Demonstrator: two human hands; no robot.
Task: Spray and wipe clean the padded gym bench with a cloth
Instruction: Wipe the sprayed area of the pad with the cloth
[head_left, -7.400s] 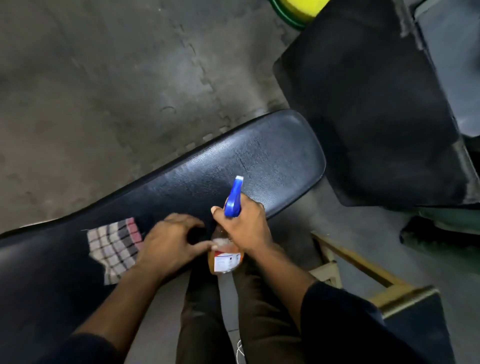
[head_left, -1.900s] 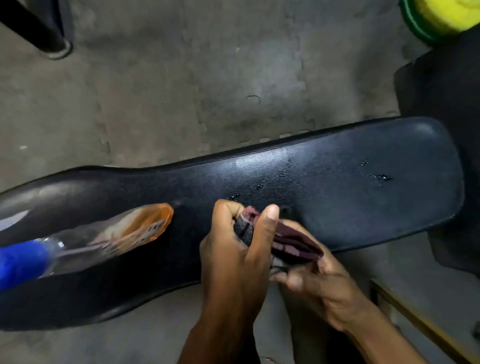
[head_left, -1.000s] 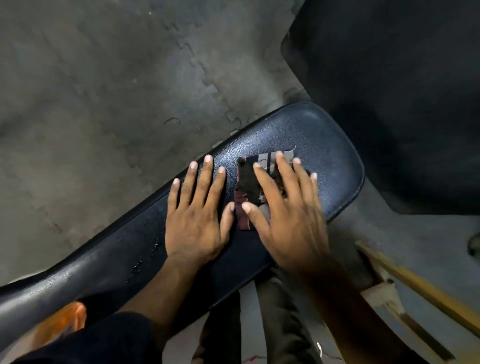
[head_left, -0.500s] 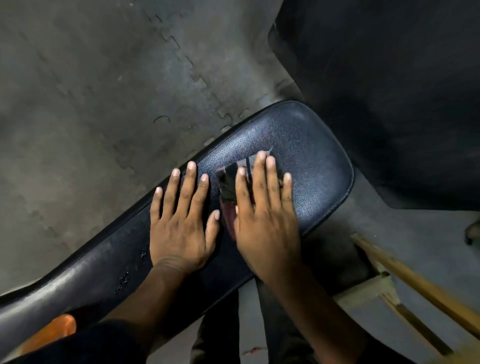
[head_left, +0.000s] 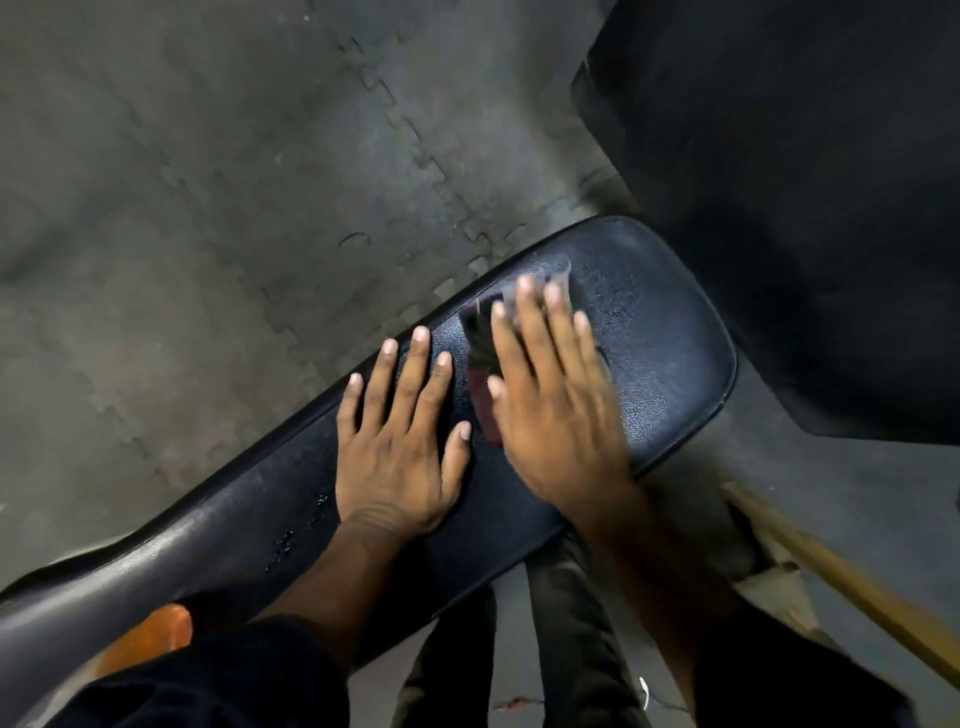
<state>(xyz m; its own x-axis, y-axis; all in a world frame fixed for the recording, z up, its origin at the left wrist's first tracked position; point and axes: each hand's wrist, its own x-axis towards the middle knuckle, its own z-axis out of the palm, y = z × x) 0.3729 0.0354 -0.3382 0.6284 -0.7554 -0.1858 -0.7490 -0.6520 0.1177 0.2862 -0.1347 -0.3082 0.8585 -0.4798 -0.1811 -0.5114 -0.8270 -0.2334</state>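
The black padded bench (head_left: 670, 353) runs diagonally from lower left to its rounded end at the upper right. My left hand (head_left: 400, 436) lies flat on the pad, fingers spread, holding nothing. My right hand (head_left: 556, 400), blurred by motion, presses flat on a folded dark checked cloth (head_left: 480, 343) near the bench end; the cloth shows only at my fingertips and thumb side. Spray droplets (head_left: 285, 545) sit on the pad beside my left wrist. The orange base of the spray bottle (head_left: 150, 631) lies on the bench at the lower left, mostly hidden by my sleeve.
Grey interlocking floor mats (head_left: 208, 234) fill the left and top. A large black pad of another machine (head_left: 810, 197) stands at the upper right, close to the bench end. A wooden frame (head_left: 852, 587) runs along the lower right. My trouser legs (head_left: 571, 634) show below the bench.
My right hand has slid the cloth along the pad toward the rounded end after a pull back half a second ago. My left hand stays flat on the pad.
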